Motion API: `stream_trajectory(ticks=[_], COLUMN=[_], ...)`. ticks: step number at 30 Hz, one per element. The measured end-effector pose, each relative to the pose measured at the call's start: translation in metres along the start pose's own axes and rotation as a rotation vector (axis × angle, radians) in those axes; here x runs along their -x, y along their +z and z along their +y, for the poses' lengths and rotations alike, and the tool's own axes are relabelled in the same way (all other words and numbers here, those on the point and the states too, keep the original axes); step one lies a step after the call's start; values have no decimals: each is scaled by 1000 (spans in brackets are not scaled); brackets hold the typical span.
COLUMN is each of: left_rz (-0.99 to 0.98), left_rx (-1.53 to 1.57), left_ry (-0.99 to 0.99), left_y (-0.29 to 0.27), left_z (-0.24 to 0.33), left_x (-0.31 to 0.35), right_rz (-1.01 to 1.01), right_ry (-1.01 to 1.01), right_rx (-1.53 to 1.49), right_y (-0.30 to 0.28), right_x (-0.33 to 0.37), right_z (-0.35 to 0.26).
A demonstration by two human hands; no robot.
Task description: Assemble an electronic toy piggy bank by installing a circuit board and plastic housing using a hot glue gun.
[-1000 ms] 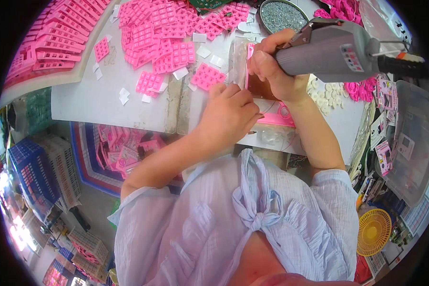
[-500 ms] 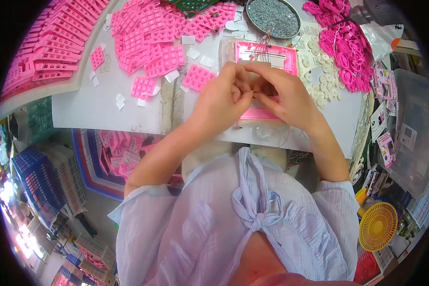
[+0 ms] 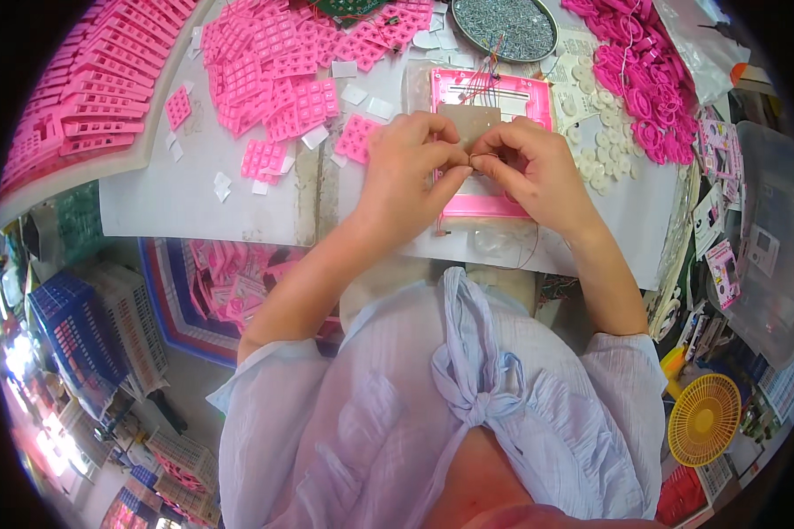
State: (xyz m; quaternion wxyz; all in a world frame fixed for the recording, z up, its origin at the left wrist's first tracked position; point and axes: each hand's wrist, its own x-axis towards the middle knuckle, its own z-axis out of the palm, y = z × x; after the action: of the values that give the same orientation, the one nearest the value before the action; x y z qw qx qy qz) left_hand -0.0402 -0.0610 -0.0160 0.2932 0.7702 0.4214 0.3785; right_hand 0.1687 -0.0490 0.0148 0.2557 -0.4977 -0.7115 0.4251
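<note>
A pink plastic casing (image 3: 481,208) lies in front of me on the table, with a brown board (image 3: 478,119) and coloured wires (image 3: 483,84) in its upper part. Over its middle my left hand (image 3: 412,167) and my right hand (image 3: 538,176) meet fingertip to fingertip. Both are closed in a pinch on a thin wire (image 3: 485,155); its far end is hidden by the fingers. A loose dark wire hangs past the table's front edge below my right hand. Left of the casing, a pink keypad (image 3: 356,138) lies near my left hand.
Pink keypads (image 3: 269,66) and white paper squares are heaped at the left, beside stacked pink casings (image 3: 106,79). A round tray of screws (image 3: 505,31), white discs (image 3: 604,132) and magenta cords (image 3: 635,97) lie at the right. A blue-rimmed basket (image 3: 172,309) stands below the table.
My right hand's fingers have lowered and curled in, and the brown board shows more between my hands. The fingertips still meet. The view has shifted slightly.
</note>
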Motion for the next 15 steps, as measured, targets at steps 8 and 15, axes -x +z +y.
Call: stream_trajectory(ticks=[8, 15], left_rz=[-17, -23], left_rx=[-13, -13], left_ry=[1, -11], left_y=[1, 3], left_z=[-2, -3], left_x=[0, 0], right_rz=[-121, -167], right_ry=[182, 226], right_rx=[-148, -180], right_y=[-7, -11], right_x=[-6, -9], right_z=[-5, -11])
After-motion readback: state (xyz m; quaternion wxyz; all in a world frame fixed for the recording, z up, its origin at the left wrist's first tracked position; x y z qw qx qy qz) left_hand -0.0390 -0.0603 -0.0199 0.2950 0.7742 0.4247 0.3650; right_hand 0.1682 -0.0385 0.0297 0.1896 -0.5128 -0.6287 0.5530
